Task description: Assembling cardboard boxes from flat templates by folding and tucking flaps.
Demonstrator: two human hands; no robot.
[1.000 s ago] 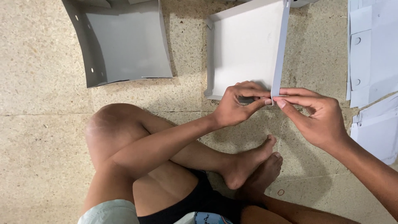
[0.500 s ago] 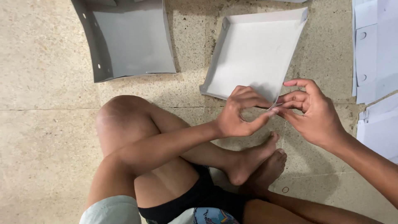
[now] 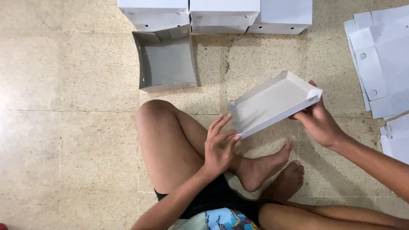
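I sit cross-legged on a speckled stone floor. A shallow white cardboard tray lid (image 3: pixel 268 100) is lifted above my legs and tilted. My right hand (image 3: pixel 317 121) grips its right corner from underneath. The left hand (image 3: pixel 218 147) has its fingers spread, with the fingertips touching the tray's near-left corner. The tray's inside faces up and holds nothing.
An open grey-white cardboard box (image 3: pixel 166 59) lies on the floor ahead of my left knee. Closed white boxes (image 3: pixel 221 15) line the top edge. A pile of flat unfolded cardboard sheets (image 3: pixel 381 64) lies at the right. My bare feet (image 3: pixel 272 170) rest below the tray.
The tray has been lifted off the floor and turned to the right. My right hand moved out to its right corner, and my left hand opened from a pinch to spread fingers.
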